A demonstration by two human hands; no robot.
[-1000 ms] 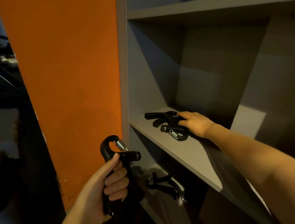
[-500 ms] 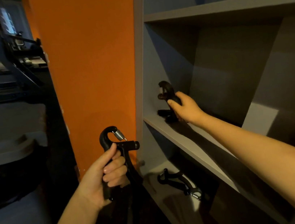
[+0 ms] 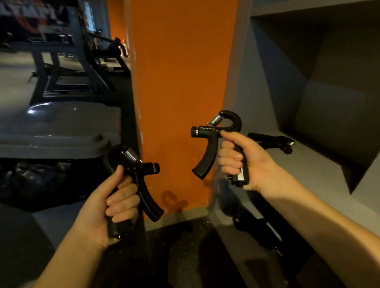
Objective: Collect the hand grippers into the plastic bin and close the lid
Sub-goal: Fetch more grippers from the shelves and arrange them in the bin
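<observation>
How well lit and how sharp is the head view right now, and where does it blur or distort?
Head view: dim overall, the orange panel lit brightest; the left hand with its hand gripper and the right hand with the second hand gripper are sharp; the top-left background is motion-smeared; a glare spot sits on the grey lid; wide-angle distortion slants the shelf edges.

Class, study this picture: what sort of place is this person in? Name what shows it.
Probably a gym: metal exercise frames stand behind; the left hand and right hand grip spring hand grippers; a third gripper lies on the grey shelf.
</observation>
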